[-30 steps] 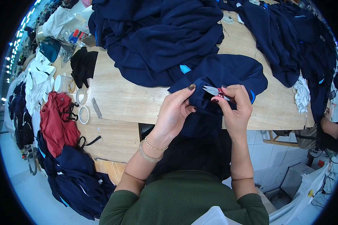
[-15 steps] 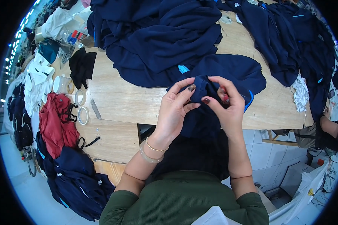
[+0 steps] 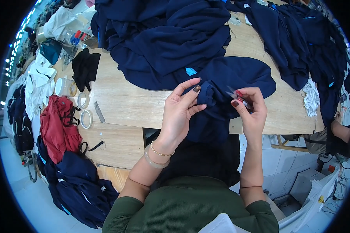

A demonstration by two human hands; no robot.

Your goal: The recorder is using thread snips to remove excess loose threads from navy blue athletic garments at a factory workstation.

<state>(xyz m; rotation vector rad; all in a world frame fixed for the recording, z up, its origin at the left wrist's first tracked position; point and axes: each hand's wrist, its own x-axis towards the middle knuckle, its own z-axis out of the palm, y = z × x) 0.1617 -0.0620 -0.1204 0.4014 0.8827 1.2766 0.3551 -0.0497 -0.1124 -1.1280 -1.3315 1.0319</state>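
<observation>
My left hand [image 3: 177,112] pinches the gathered, cuff-like edge [image 3: 207,93] of a navy garment [image 3: 237,72] between thumb and fingers. The rest of that garment spreads over the table and hangs down its front edge. To the right, apart from the cloth edge, my right hand [image 3: 255,116] is closed around small thread snips [image 3: 240,97] with red on the handle. Their pointed metal blades face the cuff-like edge and look slightly blurred. A light blue patch [image 3: 190,71] shows on the navy cloth just beyond my left fingers.
A large heap of navy cloth [image 3: 163,42] covers the table's far middle. More navy garments [image 3: 287,46] hang over its right side. Tape rolls [image 3: 86,119], a grey strip [image 3: 99,112], black cloth [image 3: 85,70] and a red garment [image 3: 58,128] lie left. A person's arm [image 3: 341,133] shows far right.
My right hand has drawn away from the cuff-like edge to the right, bringing the snips into clearer view. My left hand keeps its pinch in nearly the same place.
</observation>
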